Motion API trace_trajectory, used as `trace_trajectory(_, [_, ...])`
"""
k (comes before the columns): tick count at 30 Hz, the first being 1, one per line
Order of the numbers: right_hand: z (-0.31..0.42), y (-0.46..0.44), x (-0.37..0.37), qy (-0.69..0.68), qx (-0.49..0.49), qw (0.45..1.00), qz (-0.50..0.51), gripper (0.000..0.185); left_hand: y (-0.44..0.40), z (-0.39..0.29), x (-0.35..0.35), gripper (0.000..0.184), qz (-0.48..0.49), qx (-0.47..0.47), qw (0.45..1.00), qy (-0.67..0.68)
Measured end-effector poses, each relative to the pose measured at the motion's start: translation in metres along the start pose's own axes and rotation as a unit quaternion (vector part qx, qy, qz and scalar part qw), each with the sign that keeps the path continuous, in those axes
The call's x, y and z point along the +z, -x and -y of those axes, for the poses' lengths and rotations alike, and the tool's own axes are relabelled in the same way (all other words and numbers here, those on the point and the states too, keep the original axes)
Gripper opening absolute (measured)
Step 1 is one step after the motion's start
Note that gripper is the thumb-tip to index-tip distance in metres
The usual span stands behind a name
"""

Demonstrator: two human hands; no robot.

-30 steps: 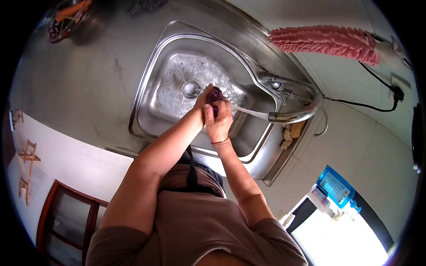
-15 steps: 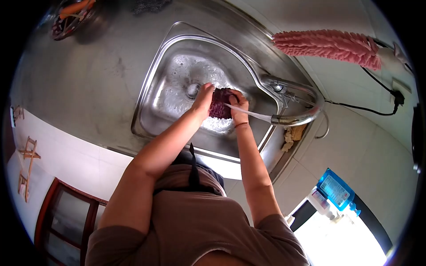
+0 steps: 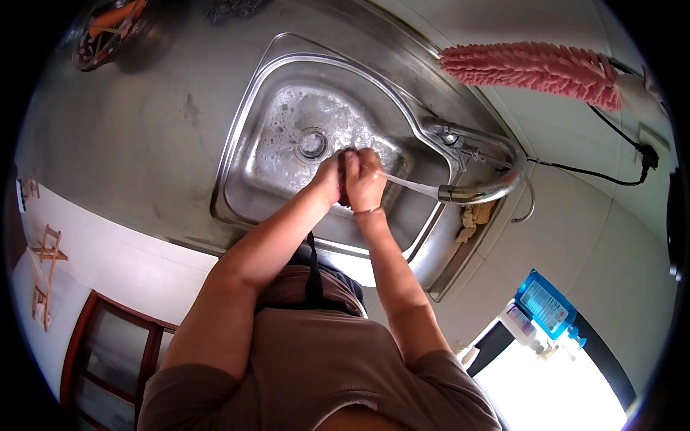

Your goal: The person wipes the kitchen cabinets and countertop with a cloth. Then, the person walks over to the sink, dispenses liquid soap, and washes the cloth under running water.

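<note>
My left hand [image 3: 328,179] and my right hand [image 3: 364,179] are pressed together over the steel sink [image 3: 251,108], with fingers closed around a dark purple cloth-like item [image 3: 343,188]. Most of that item is hidden between the palms, and only small dark parts show. Water runs from the curved faucet [image 3: 478,192] onto my right hand. The round drain [image 3: 312,144] lies just beyond my left hand.
A bowl [image 3: 86,54] with orange pieces stands at the upper left. Dark mesh [image 3: 233,8] lies on the counter. Sponges [image 3: 476,215] sit behind the faucet. A pink duster [image 3: 528,68], a black plug [image 3: 649,156] and a blue bottle [image 3: 545,305] are at the right.
Half a second ago the purple item was spread between my separated hands. My right hand has since moved left against my left hand, and the item is now bunched up and mostly covered.
</note>
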State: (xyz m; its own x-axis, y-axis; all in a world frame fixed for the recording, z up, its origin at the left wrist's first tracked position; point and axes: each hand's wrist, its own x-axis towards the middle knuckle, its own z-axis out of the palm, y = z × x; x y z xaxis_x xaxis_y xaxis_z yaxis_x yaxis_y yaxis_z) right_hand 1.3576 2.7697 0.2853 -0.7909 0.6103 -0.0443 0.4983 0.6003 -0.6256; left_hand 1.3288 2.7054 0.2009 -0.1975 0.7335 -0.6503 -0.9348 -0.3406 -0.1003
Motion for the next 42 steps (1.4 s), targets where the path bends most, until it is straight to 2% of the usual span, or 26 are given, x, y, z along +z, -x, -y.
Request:
trace_trajectory(3, [-0.017, -0.018, 0.007, -0.011, 0.103, 0.994, -0.044, 0.020, 0.014, -0.003, 0.024, 0.018, -0.045, 0.030, 0.997, -0.063])
trace_trajectory(6, [0.005, -0.001, -0.001, -0.011, -0.011, 0.999, -0.037, 0.020, 0.006, -0.005, 0.025, 0.024, -0.067, 0.069, 0.995, -0.002])
trace_trajectory(7, [0.018, 0.005, -0.003, -0.020, -0.048, 0.998, -0.022, 0.022, 0.006, -0.013, 0.016, 0.030, 0.019, 0.045, 0.999, 0.004])
trace_trajectory(8, [0.019, 0.011, 0.001, -0.041, -0.097, 0.994, 0.005, 0.022, 0.005, -0.014, 0.011, 0.031, 0.051, 0.026, 0.996, 0.061])
trace_trajectory(9, [0.037, 0.016, -0.002, -0.013, -0.088, 0.996, 0.005, 0.021, 0.008, -0.017, 0.013, 0.032, 0.082, 0.008, 0.990, 0.116])
trace_trajectory(11, [0.003, 0.008, 0.015, -0.035, -0.028, 0.999, -0.027, 0.019, 0.006, -0.013, 0.012, 0.029, -0.038, 0.073, 0.996, -0.028])
trace_trajectory(13, [-0.014, -0.009, 0.009, -0.002, 0.051, 0.998, -0.022, 0.017, -0.002, -0.008, 0.001, 0.028, -0.129, 0.032, 0.985, -0.112])
trace_trajectory(15, [-0.032, -0.015, 0.002, -0.012, 0.078, 0.996, -0.030, 0.018, 0.008, -0.011, 0.010, 0.031, -0.121, 0.041, 0.977, -0.170])
trace_trajectory(17, [-0.029, -0.010, -0.002, -0.040, 0.101, 0.994, -0.032, 0.019, 0.030, -0.029, 0.027, 0.034, -0.219, -0.014, 0.936, -0.275])
trace_trajectory(19, [-0.028, -0.003, 0.004, -0.059, 0.051, 0.997, -0.019, 0.021, 0.035, -0.031, 0.030, 0.042, -0.210, -0.005, 0.935, -0.287])
trace_trajectory(21, [-0.020, 0.008, 0.006, -0.141, 0.057, 0.987, 0.049, 0.031, 0.038, -0.030, 0.032, 0.043, -0.076, -0.033, 0.976, -0.200])
trace_trajectory(22, [-0.010, 0.013, -0.001, -0.137, 0.027, 0.986, 0.094, 0.034, 0.029, -0.026, 0.027, 0.037, -0.032, 0.004, 0.982, -0.184])
trace_trajectory(23, [-0.004, 0.017, -0.006, -0.132, -0.004, 0.982, 0.137, 0.038, 0.026, -0.025, 0.017, 0.037, -0.033, 0.003, 0.982, -0.184])
trace_trajectory(25, [-0.021, 0.022, -0.015, -0.248, 0.113, 0.942, 0.197, 0.036, 0.037, -0.035, 0.023, 0.036, -0.013, -0.052, 0.992, -0.116])
trace_trajectory(27, [-0.045, 0.014, -0.015, -0.272, 0.147, 0.949, 0.065, 0.040, 0.033, -0.036, 0.016, 0.031, 0.041, -0.059, 0.993, -0.089])
trace_trajectory(28, [-0.050, 0.003, -0.021, -0.069, 0.086, 0.993, 0.033, 0.037, 0.035, -0.037, 0.019, 0.031, 0.056, -0.064, 0.992, -0.093])
trace_trajectory(29, [-0.053, -0.003, -0.020, -0.024, 0.031, 0.999, 0.000, 0.037, 0.036, -0.038, 0.021, 0.031, 0.071, -0.069, 0.990, -0.098])
trace_trajectory(30, [-0.062, -0.009, -0.015, -0.216, 0.144, 0.964, 0.057, 0.036, 0.036, -0.040, 0.026, 0.031, 0.061, -0.098, 0.987, -0.110])
trace_trajectory(31, [-0.062, -0.013, -0.013, -0.395, 0.250, 0.877, 0.111, 0.036, 0.040, -0.042, 0.035, 0.031, 0.051, -0.126, 0.983, -0.121])
trace_trajectory(32, [-0.062, -0.015, -0.013, -0.479, 0.266, 0.827, 0.126, 0.028, 0.043, -0.042, 0.045, 0.032, 0.028, -0.127, 0.982, -0.139])
trace_trajectory(33, [-0.064, -0.015, -0.013, -0.479, 0.266, 0.827, 0.125, 0.028, 0.042, -0.042, 0.043, 0.032, 0.028, -0.127, 0.982, -0.140])
trace_trajectory(36, [-0.061, -0.016, -0.008, -0.357, 0.191, 0.910, 0.085, 0.010, 0.034, -0.045, 0.028, 0.036, 0.083, -0.113, 0.988, -0.059])
trace_trajectory(37, [-0.054, -0.014, -0.009, -0.357, 0.190, 0.910, 0.085, 0.010, 0.034, -0.044, 0.026, 0.036, 0.023, -0.086, 0.994, -0.060])
trace_trajectory(39, [-0.031, 0.000, -0.010, -0.210, 0.137, 0.968, 0.028, 0.007, 0.027, -0.045, 0.014, 0.032, -0.002, -0.074, 0.997, -0.030])
trace_trajectory(41, [-0.009, 0.012, -0.008, -0.117, -0.091, 0.989, -0.010, 0.010, 0.018, -0.039, 0.010, 0.024, -0.060, -0.059, 0.996, -0.030])
trace_trajectory(42, [0.009, 0.021, -0.008, -0.091, -0.101, 0.991, -0.010, 0.010, 0.013, -0.033, 0.009, 0.025, -0.038, -0.048, 0.997, -0.040])
